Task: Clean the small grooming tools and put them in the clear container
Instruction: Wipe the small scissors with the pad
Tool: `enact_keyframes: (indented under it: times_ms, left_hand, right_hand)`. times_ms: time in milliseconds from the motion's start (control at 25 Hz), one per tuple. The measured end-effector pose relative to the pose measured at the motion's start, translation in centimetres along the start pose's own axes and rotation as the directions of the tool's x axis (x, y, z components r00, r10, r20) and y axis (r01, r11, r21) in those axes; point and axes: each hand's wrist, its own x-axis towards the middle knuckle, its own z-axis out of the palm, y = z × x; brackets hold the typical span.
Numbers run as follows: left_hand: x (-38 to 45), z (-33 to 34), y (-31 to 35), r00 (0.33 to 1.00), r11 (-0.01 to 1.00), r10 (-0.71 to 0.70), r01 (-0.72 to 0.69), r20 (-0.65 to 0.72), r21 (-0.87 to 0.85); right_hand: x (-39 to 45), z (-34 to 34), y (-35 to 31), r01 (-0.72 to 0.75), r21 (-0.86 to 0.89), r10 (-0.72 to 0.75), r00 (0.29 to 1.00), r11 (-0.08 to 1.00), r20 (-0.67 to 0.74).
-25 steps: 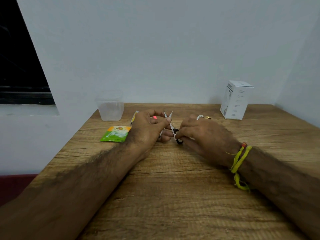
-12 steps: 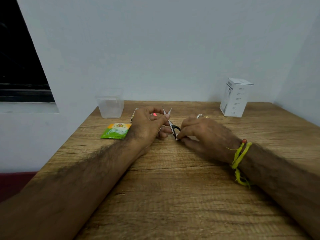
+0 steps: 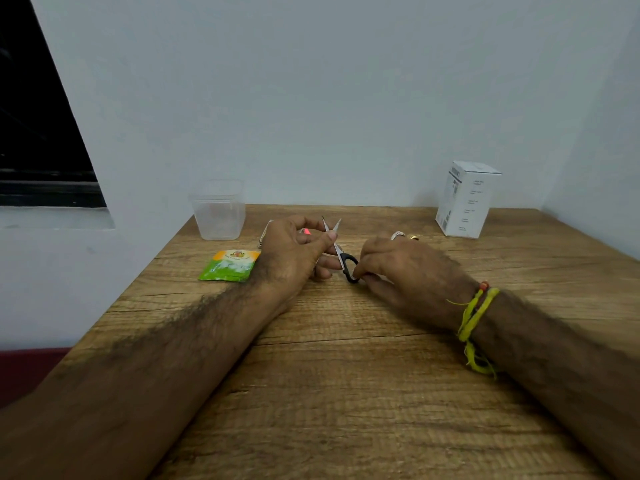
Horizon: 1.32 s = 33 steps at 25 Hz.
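Small scissors (image 3: 341, 252) with black handles and parted silver blades are held over the middle of the wooden table (image 3: 346, 393). My right hand (image 3: 405, 271) pinches the black handle loops. My left hand (image 3: 294, 254) pinches one blade near the pivot between thumb and fingers; whether a wipe is in it I cannot tell. A clear plastic container (image 3: 218, 211) stands empty at the back left. A slim metal tool (image 3: 265, 233) lies behind my left hand, mostly hidden, and a small pink tip (image 3: 306, 231) shows by my left fingers.
A green and orange sachet (image 3: 230, 266) lies flat left of my left hand. A white cardboard box (image 3: 465, 199) stands at the back right near the wall. The table's left edge runs beside the container and sachet.
The scissors have tilted a little, and my right hand has shifted its grip on the handle loops. Both hands stay at the same spot on the table.
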Motion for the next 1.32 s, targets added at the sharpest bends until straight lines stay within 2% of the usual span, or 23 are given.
enact_keyframes:
  times_ms: [160, 440, 640, 800, 960, 1320]
  left_hand:
    - [-0.1, 0.0, 0.1, 1.000, 1.000, -0.011, 0.011, 0.001, -0.002]
    - [-0.1, 0.1, 0.2, 1.000, 1.000, -0.016, 0.016, -0.001, -0.009]
    - [0.0, 0.0, 0.1, 1.000, 1.000, -0.005, 0.005, -0.003, 0.002]
    - [-0.2, 0.1, 0.2, 1.000, 1.000, 0.003, -0.003, 0.008, 0.007]
    - [-0.2, 0.3, 0.2, 1.000, 1.000, -0.001, 0.001, 0.018, 0.003]
    - [-0.2, 0.0, 0.2, 1.000, 1.000, 0.011, -0.011, 0.013, 0.002]
  right_hand:
    - [0.0, -0.2, 0.2, -0.031, 0.034, 0.031, 0.999, 0.999, -0.019]
    - [0.2, 0.6, 1.0, -0.065, 0.029, 0.068, 0.989, 0.997, -0.134]
    - [0.6, 1.0, 0.4, -0.088, 0.145, 0.116, 0.973, 0.986, -0.200]
    - [0.9, 1.3, 0.5, -0.125, 0.161, 0.162, 0.958, 0.979, -0.236]
    - [1.6, 1.3, -0.5, -0.072, 0.181, 0.126, 0.943, 0.981, -0.307]
    - [1.1, 1.3, 0.3, -0.074, 0.130, 0.105, 0.963, 0.989, -0.249]
